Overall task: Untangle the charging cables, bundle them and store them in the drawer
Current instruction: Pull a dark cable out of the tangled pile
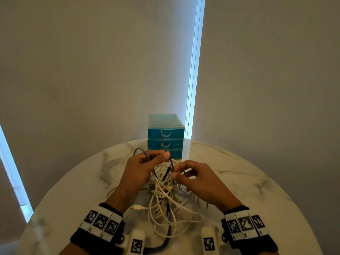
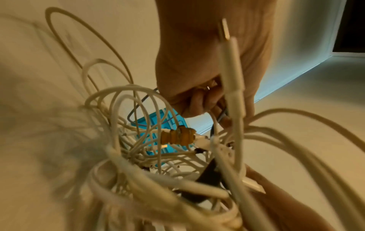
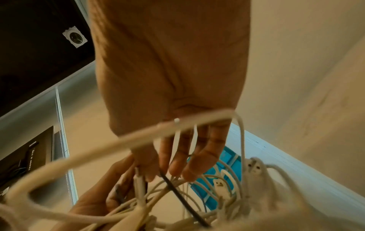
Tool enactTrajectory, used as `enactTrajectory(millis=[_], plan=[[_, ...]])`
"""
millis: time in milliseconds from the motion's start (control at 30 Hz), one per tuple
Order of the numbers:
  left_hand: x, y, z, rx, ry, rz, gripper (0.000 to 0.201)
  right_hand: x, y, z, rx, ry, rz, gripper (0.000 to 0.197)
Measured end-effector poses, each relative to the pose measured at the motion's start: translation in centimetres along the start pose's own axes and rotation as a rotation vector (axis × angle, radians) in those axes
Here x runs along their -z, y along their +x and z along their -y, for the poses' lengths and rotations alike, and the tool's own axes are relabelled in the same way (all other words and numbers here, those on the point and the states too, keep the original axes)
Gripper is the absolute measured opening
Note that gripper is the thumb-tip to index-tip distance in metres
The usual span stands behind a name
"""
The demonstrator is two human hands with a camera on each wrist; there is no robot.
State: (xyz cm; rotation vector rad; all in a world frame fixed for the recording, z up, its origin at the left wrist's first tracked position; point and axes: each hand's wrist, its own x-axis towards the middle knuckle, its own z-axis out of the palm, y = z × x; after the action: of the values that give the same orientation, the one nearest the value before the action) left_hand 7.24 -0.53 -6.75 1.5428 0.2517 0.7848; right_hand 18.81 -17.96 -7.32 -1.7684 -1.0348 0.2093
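Observation:
A tangle of white charging cables (image 1: 163, 199) lies on the round marble table (image 1: 248, 173) and hangs up between my hands. A dark grey cable (image 1: 161, 138) loops up out of it. My left hand (image 1: 160, 156) grips loops of this grey cable, fingers curled round it (image 2: 197, 103). My right hand (image 1: 174, 172) pinches the same grey cable lower down between thumb and forefinger, its other fingers (image 3: 189, 164) loosely extended among the white strands. The teal drawer unit (image 1: 165, 137) stands at the table's far edge with all three drawers closed.
The table's curved rim runs close on both sides and near my wrists. A white plug (image 1: 137, 207) lies loose beside my left wrist. Walls and a bright window strip (image 1: 195, 70) stand right behind the drawer unit.

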Motion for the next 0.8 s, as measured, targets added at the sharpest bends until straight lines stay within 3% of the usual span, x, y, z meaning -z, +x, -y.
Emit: enactTrajectory(millis=[100, 167, 333, 433, 667, 733, 800], plan=[[-0.4, -0.1, 0.1, 0.04, -0.003, 0.011, 0.018, -0.2, 0.2, -0.6, 0.011, -0.081, -0.033, 0.009], [-0.1, -0.1, 0.1, 0.035, 0.018, 0.042, 0.02, 0.1, 0.3, -0.6, 0.025, -0.023, -0.139, 0.004], [1.1, 0.8, 0.9, 0.111, -0.001, 0.091, 0.024, 1.2, 0.3, -0.1, -0.055, 0.425, -0.517, 0.014], [1.0, 1.0, 1.2, 0.21, -0.128, 0.109, 0.02, 1.8, 0.4, 0.6, -0.074, 0.766, -0.61, 0.027], [1.5, 1.0, 1.2, 0.104, -0.029, 0.183, 0.023, 3.0, 0.4, 0.8, -0.116, 1.144, -0.416, 0.018], [1.7, 0.8, 1.0, 0.048, 0.032, 0.192, 0.024, 2.8, 0.5, 0.7, -0.146, 1.014, -0.33, 0.028], [1.8, 0.6, 0.8, 0.018, 0.04, 0.197, 0.025, 2.3, 0.2, 1.1, -0.154, 0.719, -0.222, 0.034]])
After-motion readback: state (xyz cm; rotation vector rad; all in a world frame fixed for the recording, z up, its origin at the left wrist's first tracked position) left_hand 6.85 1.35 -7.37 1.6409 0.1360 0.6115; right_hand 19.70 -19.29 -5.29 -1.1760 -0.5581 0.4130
